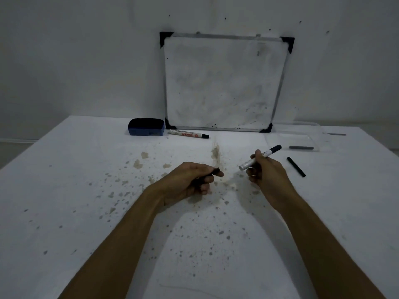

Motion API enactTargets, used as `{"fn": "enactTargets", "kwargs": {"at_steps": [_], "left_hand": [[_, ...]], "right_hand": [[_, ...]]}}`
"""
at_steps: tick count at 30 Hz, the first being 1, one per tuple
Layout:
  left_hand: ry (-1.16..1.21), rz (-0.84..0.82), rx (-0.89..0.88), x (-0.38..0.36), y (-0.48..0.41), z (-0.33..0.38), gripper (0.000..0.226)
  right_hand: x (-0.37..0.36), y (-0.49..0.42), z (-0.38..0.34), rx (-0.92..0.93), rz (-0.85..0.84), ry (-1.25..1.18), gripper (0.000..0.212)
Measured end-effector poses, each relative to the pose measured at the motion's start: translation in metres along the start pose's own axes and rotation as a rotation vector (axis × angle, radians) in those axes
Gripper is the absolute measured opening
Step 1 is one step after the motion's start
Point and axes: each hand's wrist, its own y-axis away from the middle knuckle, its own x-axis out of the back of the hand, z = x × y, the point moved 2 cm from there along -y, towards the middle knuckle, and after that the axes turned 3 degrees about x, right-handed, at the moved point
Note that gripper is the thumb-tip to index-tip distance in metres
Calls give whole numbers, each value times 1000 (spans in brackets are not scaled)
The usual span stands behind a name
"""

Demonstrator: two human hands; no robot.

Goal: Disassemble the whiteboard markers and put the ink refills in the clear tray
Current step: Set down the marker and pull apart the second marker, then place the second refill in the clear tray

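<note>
My right hand [265,171] grips a white marker barrel [262,156] with a black capped end that points up and to the right. A small black piece [214,171] sticks out of my left hand [190,180], which is closed around it; I cannot tell what part it is. A black ink refill [296,166] lies on the table right of my right hand. The clear tray [311,134] stands at the back right with a grey refill [301,147] inside it. A whole red-labelled marker [189,134] lies in front of the whiteboard.
A whiteboard [224,83] leans on the wall at the back. A blue eraser [146,126] sits left of it. The white table [86,190] is stained with brown spots around my hands.
</note>
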Motion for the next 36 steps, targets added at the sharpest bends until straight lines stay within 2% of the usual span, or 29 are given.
{"fn": "enactTargets", "kwargs": {"at_steps": [2, 4, 6, 8, 10, 12, 15, 19, 22, 25, 31, 33, 36], "left_hand": [[-153, 132, -94, 1, -1, -2, 29], [-482, 323, -232, -2, 1, -6, 26], [-741, 390, -362, -9, 1, -11, 25], [-881, 414, -435, -13, -2, -16, 26], [-993, 436, -463, -14, -6, -17, 30], [-1018, 447, -445, -15, -8, -18, 35], [-1013, 465, -451, -15, -8, -19, 37], [-958, 479, -488, -19, -10, -22, 28], [-848, 513, -443, -28, -10, -25, 15], [-679, 546, -452, -52, -14, -22, 14], [-774, 445, -577, -125, -60, 9, 11], [-814, 449, -570, -142, -87, 25, 15], [-911, 431, -531, -159, -132, 50, 19]], "right_hand": [[4, 1, 1, 44, -71, 291, 36], [4, 4, 1, 136, -170, 630, 39], [1, 4, 4, 318, -206, 989, 37], [-3, 5, 9, 421, -165, 1155, 46], [-6, 5, 14, 441, -100, 1091, 51], [-8, 6, 16, 477, -41, 1054, 39], [-9, 3, 19, 509, -25, 1088, 33], [-8, 6, 24, 505, -17, 1097, 33], [3, 11, 18, 455, -2, 1028, 43], [35, 6, -7, 316, 78, 964, 41], [136, -27, -40, 278, 265, 1049, 20], [171, -35, -30, 237, 326, 1115, 24], [207, -42, -6, 153, 365, 1256, 49]]}}
